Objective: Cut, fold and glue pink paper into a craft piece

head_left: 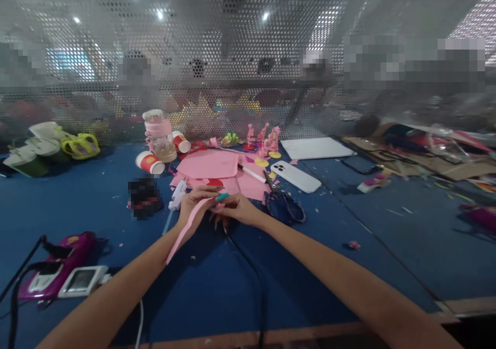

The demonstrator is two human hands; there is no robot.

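Observation:
My left hand (196, 200) pinches a long pink strip (188, 227), paper or foam, whose loose end hangs down over my left forearm. My right hand (242, 209) meets it at the fingertips, closed on the strip's upper end. A small teal piece (222, 197) shows between the two hands; what it is I cannot tell. Just beyond lie pink sheets (207, 164) with a red round piece (215, 185) on them. Scissors with dark blue handles (284, 207) lie right of my right hand. A white glue-gun-like tool (177, 195) lies beside my left hand.
A black cable (251, 266) runs from under my hands to the table's front edge. Left are a purple power strip (64, 261), paper cups (150, 163) and a pink-topped bottle (159, 137). Small pink figures (269, 141) stand behind, near a white phone (296, 176) and a mesh screen (232, 44).

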